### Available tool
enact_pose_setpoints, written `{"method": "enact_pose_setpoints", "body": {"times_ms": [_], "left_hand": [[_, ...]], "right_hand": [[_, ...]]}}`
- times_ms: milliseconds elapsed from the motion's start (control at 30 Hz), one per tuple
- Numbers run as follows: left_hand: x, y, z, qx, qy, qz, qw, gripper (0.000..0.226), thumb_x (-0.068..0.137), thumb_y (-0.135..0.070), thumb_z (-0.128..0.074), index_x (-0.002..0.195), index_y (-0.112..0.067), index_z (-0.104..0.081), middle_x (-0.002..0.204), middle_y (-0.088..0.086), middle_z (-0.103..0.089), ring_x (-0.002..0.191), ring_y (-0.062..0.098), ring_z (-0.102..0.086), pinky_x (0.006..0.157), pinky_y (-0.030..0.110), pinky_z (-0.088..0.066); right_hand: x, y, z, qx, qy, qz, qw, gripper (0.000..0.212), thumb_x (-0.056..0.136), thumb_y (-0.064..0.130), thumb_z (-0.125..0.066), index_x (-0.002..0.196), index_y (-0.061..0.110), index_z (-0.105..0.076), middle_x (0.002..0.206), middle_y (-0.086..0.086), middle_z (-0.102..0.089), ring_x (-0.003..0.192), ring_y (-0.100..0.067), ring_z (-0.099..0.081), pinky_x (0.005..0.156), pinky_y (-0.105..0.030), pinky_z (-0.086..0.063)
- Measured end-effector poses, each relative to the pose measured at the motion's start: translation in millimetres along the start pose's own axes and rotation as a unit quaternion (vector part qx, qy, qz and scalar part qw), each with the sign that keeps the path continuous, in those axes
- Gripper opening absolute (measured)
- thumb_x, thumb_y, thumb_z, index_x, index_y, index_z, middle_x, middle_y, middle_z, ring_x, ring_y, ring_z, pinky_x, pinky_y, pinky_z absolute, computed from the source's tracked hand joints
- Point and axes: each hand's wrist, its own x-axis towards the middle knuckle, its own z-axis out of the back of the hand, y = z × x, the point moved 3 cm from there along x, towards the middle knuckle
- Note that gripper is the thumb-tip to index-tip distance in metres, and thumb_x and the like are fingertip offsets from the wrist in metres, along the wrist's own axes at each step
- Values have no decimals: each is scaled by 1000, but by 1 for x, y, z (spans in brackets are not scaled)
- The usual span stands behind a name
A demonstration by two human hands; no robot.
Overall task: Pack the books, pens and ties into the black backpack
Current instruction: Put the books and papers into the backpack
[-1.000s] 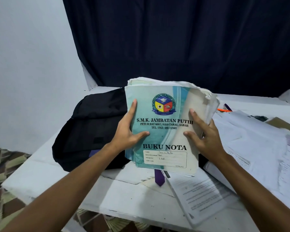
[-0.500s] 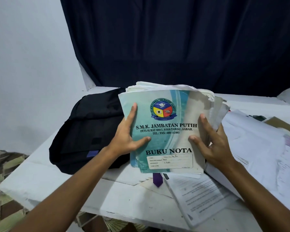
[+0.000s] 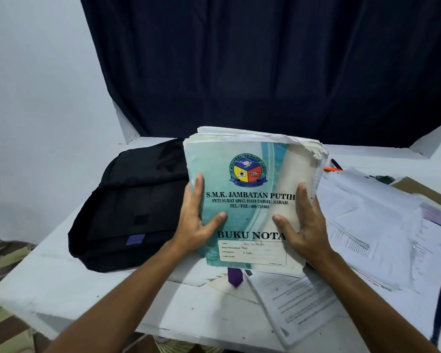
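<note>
The black backpack (image 3: 133,210) lies flat on the left part of the white table (image 3: 61,289), a small purple tag on its front. Just right of it, partly over its edge, the left hand (image 3: 196,222) grips the left side of a stack of books (image 3: 252,200), thumb pressed on the top cover and index finger straight up along the edge. The stack is held tilted above the table, cover facing the camera, printed "S.M.K. JAMBATAN PUTIH" and "BUKU NOTA", with ragged page edges at its top right corner. Under its lower edge the tip of a purple tie (image 3: 235,276) shows on the table. The right hand (image 3: 306,225) grips the stack's right side, thumb on the cover, fingers wrapped round the edge. Farther right, loose papers (image 3: 367,225) cover the table, and an orange pen (image 3: 332,169) lies behind them, near the stack's right edge.
</note>
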Motion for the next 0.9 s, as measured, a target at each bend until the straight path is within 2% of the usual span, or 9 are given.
{"method": "enact_pose_setpoints", "body": {"times_ms": [100,200,267,400,467,567,667,733,900], "left_hand": [[4,3,2,2,-13,3,1000,88,86,-44,-65,152,-45,-7,139,8,-36,133,17,-40,111,41,-39],[7,8,14,20,24,-34,999,85,87,-52,-62,152,-46,-6,139,13,-37,135,12,-38,112,33,-36],[5,7,16,26,57,-35,997,88,85,-54,-64,151,-48,-6,138,16,-40,133,17,-42,110,40,-40],[1,5,10,24,60,-37,997,91,84,-48,-68,152,-46,-7,138,23,-42,130,31,-48,103,51,-46],[3,4,14,31,75,-53,995,92,85,-46,-68,153,-43,-6,139,23,-43,129,32,-49,101,53,-47],[3,6,20,39,104,-67,991,95,84,-46,-69,153,-43,-4,139,21,-43,127,29,-51,101,50,-48],[1,7,17,33,133,-49,989,100,81,-49,-72,152,-47,-1,145,25,-37,133,33,-46,103,54,-46],[3,6,16,40,130,-34,990,101,79,-52,-72,151,-49,-1,147,24,-36,137,33,-42,105,54,-43],[9,1,19,42,102,-43,993,103,78,-49,-73,151,-48,-1,146,19,-36,136,25,-40,113,31,-36]], "right_hand": [[2,2,-7,22,-34,-1,999,79,85,47,-57,145,56,-6,135,-9,-41,123,-7,-39,99,-16,-35],[-3,-5,-2,18,-25,19,999,68,91,58,-48,147,53,-8,126,-8,-45,118,-2,-41,99,-10,-31],[-7,-6,0,13,-23,28,999,65,92,60,-43,147,53,-8,121,-10,-48,113,-5,-44,96,-12,-33],[-9,3,-4,11,-39,45,998,67,92,57,-46,147,51,-8,115,-25,-55,104,11,-41,93,3,-28],[-7,3,0,9,-31,66,997,71,91,52,-51,148,48,-8,107,-25,-58,96,12,-40,89,0,-32],[-9,-2,8,1,2,91,996,68,92,56,-46,149,47,-9,94,-12,-54,90,3,-42,81,-11,-36],[-9,-6,8,3,35,98,995,68,92,56,-48,149,48,-11,106,-24,-61,101,-16,-56,90,-16,-42],[-6,-5,7,8,29,98,995,66,92,54,-49,148,48,-15,114,-30,-59,108,-21,-55,97,-16,-39],[1,3,8,-1,6,127,992,66,93,49,-50,149,42,-16,103,-34,-60,95,-23,-52,85,-24,-44]]}}
